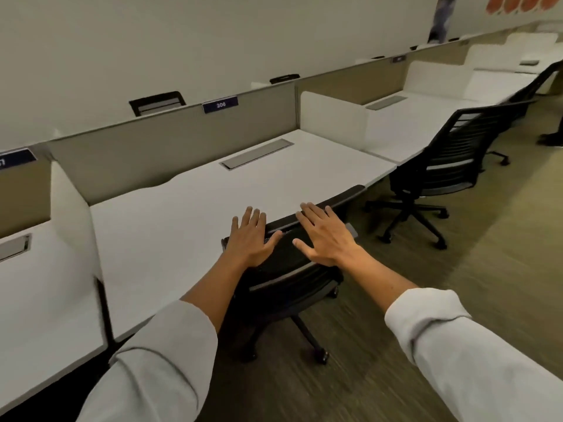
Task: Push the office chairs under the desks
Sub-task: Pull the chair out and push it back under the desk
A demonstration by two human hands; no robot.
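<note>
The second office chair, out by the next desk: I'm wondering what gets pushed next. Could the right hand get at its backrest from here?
Probably not without a step over. The right hand lies flat on the near chair; the second office chair stands well beyond it. Only open floor lies between.

The near office chair [286,269] is black with a mesh back and a star base on castors. It stands upright on the floor, its backrest top against the front edge of the white worktop [189,214], seat tucked beneath. A second black chair [438,175], slatted back, stands by the next worktop [402,117] to the right, turned askew, its seat only partly under the edge.
</note>
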